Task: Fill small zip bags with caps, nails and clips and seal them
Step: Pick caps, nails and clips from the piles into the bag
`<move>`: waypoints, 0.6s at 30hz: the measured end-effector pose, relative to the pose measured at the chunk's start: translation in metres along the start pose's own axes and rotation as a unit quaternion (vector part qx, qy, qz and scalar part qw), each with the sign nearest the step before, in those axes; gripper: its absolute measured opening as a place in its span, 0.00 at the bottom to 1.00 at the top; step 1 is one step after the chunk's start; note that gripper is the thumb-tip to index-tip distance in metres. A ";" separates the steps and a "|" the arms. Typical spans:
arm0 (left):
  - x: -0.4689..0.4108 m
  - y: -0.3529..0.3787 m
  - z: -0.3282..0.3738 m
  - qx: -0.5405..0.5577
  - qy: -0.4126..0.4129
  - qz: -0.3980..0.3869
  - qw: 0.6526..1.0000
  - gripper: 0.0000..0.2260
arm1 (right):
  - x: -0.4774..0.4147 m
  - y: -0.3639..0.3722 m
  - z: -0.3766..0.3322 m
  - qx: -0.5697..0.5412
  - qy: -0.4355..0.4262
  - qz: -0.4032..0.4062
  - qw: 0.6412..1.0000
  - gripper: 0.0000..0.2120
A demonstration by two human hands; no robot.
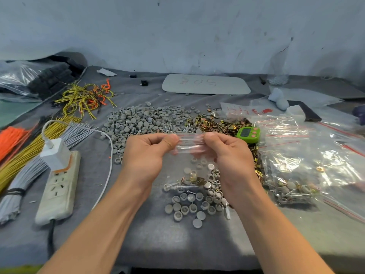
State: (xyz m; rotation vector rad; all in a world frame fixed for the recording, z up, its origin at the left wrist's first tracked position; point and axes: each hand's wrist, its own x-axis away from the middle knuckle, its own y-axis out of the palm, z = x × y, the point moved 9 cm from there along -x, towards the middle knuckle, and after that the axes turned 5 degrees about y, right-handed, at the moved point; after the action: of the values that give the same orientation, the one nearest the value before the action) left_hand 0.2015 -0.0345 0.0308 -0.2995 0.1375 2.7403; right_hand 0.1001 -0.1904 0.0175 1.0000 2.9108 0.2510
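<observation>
Item: zip bag (190, 169), holding caps, nails and clips, over mid-bench (138, 244). My left hand (147, 153) and right hand (230, 155) pinch its top strip at either end, likely tensioning it for sealing. Filled bags (292, 175): 3 o'clock.

The person's left forearm (94, 224) and right forearm (276, 230) are bare from the near edge up to the wrists. The left hand (146, 157) and right hand (233, 157) are bare too.

free: bare cloth (167, 242) at front edge | blocked: loose caps (185, 208) ahead, power strip (59, 186) left, filled bags (292, 184) right
</observation>
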 end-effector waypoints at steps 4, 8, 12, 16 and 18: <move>-0.003 0.000 0.003 0.079 -0.006 -0.004 0.997 0.10 | 0.003 0.012 0.011 0.115 0.039 -0.127 0.984 0.08; -0.003 0.004 0.000 0.123 -0.033 -0.025 0.992 0.09 | 0.014 0.024 0.036 0.229 0.065 -0.169 0.957 0.07; 0.009 0.031 -0.019 -0.008 -0.099 -0.184 0.978 0.20 | 0.013 0.006 0.026 0.133 0.039 -0.093 0.986 0.13; 0.025 0.056 -0.025 -0.092 -0.096 -0.284 0.950 0.12 | 0.016 -0.019 0.015 0.057 0.038 -0.027 0.997 0.14; 0.023 0.060 -0.025 -0.115 -0.097 -0.239 0.959 0.10 | 0.017 -0.039 0.011 0.052 0.045 0.016 0.998 0.10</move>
State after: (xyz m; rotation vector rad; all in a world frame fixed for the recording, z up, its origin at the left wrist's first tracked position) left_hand 0.1626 -0.0846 0.0043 -0.1043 -0.2752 2.2836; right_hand 0.0643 -0.2088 0.0000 1.0772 3.0190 0.1523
